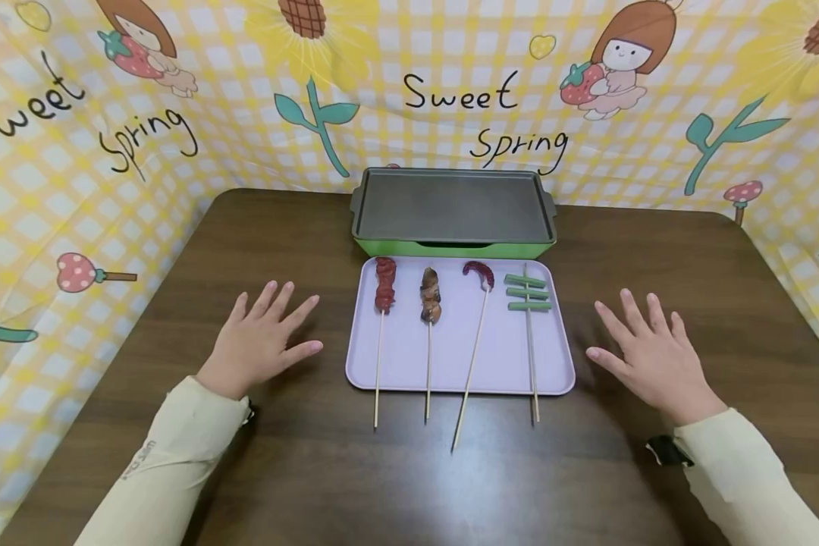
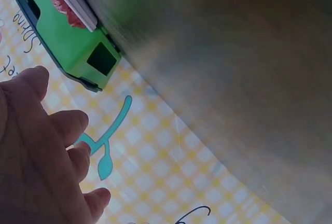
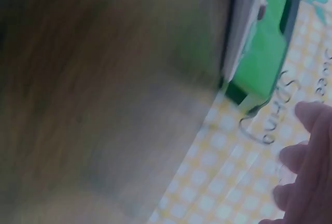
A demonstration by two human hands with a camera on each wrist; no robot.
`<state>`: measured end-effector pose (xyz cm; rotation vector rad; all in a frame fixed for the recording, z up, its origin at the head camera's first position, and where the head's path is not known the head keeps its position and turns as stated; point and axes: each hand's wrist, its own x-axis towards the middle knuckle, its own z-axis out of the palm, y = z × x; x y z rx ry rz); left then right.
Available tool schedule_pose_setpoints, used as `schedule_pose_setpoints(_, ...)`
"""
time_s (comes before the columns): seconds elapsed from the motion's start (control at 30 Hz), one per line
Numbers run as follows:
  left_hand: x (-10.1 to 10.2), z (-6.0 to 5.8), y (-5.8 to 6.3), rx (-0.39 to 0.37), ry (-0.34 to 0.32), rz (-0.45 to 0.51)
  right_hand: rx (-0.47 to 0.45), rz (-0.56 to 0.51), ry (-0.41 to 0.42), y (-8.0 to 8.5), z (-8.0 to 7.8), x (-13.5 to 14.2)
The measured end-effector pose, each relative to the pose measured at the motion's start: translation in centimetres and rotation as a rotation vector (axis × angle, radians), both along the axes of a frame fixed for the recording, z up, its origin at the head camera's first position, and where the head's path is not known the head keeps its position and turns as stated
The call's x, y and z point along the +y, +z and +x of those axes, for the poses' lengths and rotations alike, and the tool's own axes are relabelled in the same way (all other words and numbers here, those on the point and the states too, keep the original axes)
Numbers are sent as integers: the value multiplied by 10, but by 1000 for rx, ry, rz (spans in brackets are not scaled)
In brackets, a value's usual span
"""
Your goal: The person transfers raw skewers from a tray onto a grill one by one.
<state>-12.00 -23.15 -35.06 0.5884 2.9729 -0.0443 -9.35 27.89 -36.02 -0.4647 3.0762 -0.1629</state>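
My left hand (image 1: 255,337), fingers spread and holding nothing, is to the left of a pale purple tray (image 1: 409,364). On the other side of the tray, my right hand (image 1: 655,360) is also spread and holds nothing. Four-sided and shallow, the tray bears a red meat skewer (image 1: 385,284), a brown skewer (image 1: 430,296), a dark red curled tentacle skewer (image 1: 479,273) and a skewer of green bean pieces (image 1: 528,293). Their sticks reach past the tray's near edge. In the left wrist view, the fingers (image 2: 70,125) are apart from the things beyond.
Behind the tray stands a green grill (image 1: 382,248) with a flat dark grey plate (image 1: 450,205) on top and a handle at each end. Everything stands on a brown wooden table (image 1: 314,470). A yellow checked cloth (image 1: 246,136) hangs around the table's back and sides.
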Motion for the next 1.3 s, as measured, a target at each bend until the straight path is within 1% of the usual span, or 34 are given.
schedule_pose_setpoints(0.07, 1, -2, -1, -1, -21, 16, -23, -42, -6, 2, 4, -4)
schedule_pose_setpoints(0.2, 4, -5, -4, -11, -66, 41, -81, -163, -24, 6, 10, -13)
schedule_pose_setpoints(0.3, 6, -7, -6, -11, -76, 23, -135, -232, -49, 8, 13, -18)
schedule_pose_setpoints(0.43, 5, -9, -7, -21, -72, -6, -170, -299, -77, 8, 14, -22)
schedule_pose_setpoints(0.57, 8, -13, -8, -41, -101, 0, -213, -422, -126, 5, 16, -24)
schedule_pose_setpoints(0.67, 13, -16, -8, -59, -129, 27, -299, -536, -166, 2, 17, -27)
schedule_pose_setpoints(0.73, 15, -16, -8, -82, -139, 40, -365, -609, -177, 1, 16, -30)
schedule_pose_setpoints(0.8, 15, -16, -9, -100, -141, 37, -445, -684, -186, 0, 15, -35)
schedule_pose_setpoints(0.9, 17, -19, -10, -106, -153, 24, -531, -781, -208, -2, 17, -40)
schedule_pose_setpoints(1.03, 20, -20, -12, -93, -173, 29, -584, -834, -232, -3, 21, -45)
schedule_pose_setpoints(1.17, 18, -19, -12, -89, -172, 20, -613, -859, -201, -5, 24, -53)
schedule_pose_setpoints(1.23, 18, -21, -13, -85, -176, 12, -627, -880, -189, -6, 25, -56)
schedule_pose_setpoints(1.3, 21, -25, -13, -75, -190, 7, -639, -900, -203, -7, 27, -57)
